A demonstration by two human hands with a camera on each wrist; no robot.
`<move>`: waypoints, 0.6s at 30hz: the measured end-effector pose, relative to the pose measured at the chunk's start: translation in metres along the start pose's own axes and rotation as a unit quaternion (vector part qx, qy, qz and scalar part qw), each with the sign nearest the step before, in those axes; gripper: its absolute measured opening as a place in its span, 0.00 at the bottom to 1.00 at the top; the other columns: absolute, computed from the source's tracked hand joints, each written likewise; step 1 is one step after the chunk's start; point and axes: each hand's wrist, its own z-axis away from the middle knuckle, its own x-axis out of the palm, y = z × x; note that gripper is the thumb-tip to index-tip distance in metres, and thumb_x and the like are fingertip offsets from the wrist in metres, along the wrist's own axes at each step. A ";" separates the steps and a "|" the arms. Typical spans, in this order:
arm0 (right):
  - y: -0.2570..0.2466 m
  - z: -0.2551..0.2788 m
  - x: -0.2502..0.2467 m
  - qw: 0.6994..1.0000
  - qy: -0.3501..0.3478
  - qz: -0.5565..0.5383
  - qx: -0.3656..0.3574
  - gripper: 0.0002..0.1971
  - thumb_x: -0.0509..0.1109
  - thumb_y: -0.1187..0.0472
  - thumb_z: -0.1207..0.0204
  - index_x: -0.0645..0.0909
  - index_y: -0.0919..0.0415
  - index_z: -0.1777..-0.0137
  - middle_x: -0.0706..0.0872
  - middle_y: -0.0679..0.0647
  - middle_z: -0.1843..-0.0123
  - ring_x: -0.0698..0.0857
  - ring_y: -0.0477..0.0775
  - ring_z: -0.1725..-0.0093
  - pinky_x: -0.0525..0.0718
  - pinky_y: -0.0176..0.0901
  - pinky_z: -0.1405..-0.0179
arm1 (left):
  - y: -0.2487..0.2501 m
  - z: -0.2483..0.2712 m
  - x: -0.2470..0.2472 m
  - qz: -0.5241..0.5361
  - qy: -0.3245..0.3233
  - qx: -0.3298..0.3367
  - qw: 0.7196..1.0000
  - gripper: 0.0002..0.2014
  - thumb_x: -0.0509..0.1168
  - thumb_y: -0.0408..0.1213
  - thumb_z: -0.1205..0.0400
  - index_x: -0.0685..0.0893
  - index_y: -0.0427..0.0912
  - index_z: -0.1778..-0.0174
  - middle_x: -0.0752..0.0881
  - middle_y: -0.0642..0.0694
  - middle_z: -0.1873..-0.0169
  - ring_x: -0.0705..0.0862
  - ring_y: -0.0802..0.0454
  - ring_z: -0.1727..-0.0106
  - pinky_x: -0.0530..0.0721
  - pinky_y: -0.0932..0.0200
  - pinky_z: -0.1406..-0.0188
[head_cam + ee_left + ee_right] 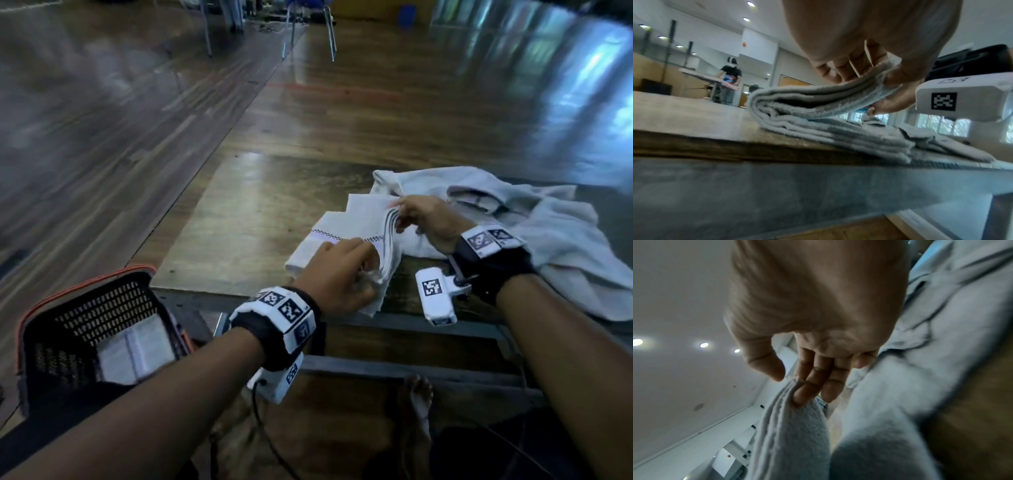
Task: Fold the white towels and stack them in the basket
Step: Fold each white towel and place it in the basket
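1. Near at seven o'clock: basket, one folded towel inside.
2. Gripping near corner of half-folded towel: left hand.
3. Pinching far edge at one o'clock: right hand.
4. Long axis running between both hands; unfolded pile at two o'clock.
5. No readable writing; only square markers.

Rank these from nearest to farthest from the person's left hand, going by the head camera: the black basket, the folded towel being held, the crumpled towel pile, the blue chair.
1. Folded towel: gripped by the left hand, at the table's near edge.
2. Black basket: down to the left, on the floor.
3. Crumpled towel pile: on the table, beyond the right hand.
4. Blue chair: far across the room.
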 end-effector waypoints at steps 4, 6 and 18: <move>0.028 0.001 -0.002 0.999 -0.014 0.010 0.029 0.12 0.63 0.65 0.22 0.79 0.58 0.67 0.82 0.56 0.69 0.81 0.37 0.81 0.75 0.33 0.77 | -0.001 -0.005 0.018 -0.118 -0.037 0.055 0.991 0.12 0.68 0.41 0.32 0.78 0.43 0.56 0.81 0.45 0.56 0.79 0.42 0.54 0.68 0.52 0.56; 0.036 0.001 -0.006 1.000 -0.023 0.009 0.012 0.13 0.63 0.70 0.23 0.79 0.60 0.67 0.81 0.57 0.68 0.80 0.36 0.81 0.76 0.24 0.78 | -0.002 -0.006 0.021 -0.140 -0.053 0.083 0.985 0.12 0.67 0.41 0.33 0.78 0.43 0.57 0.81 0.44 0.58 0.79 0.42 0.56 0.70 0.52 0.57; 0.043 0.002 -0.019 0.998 -0.032 0.050 -0.014 0.12 0.67 0.70 0.25 0.82 0.53 0.64 0.85 0.50 0.63 0.82 0.41 0.72 0.81 0.34 0.60 | -0.014 0.003 0.017 -0.196 0.012 0.136 0.971 0.10 0.65 0.44 0.28 0.81 0.42 0.58 0.83 0.45 0.61 0.81 0.45 0.61 0.70 0.53 0.59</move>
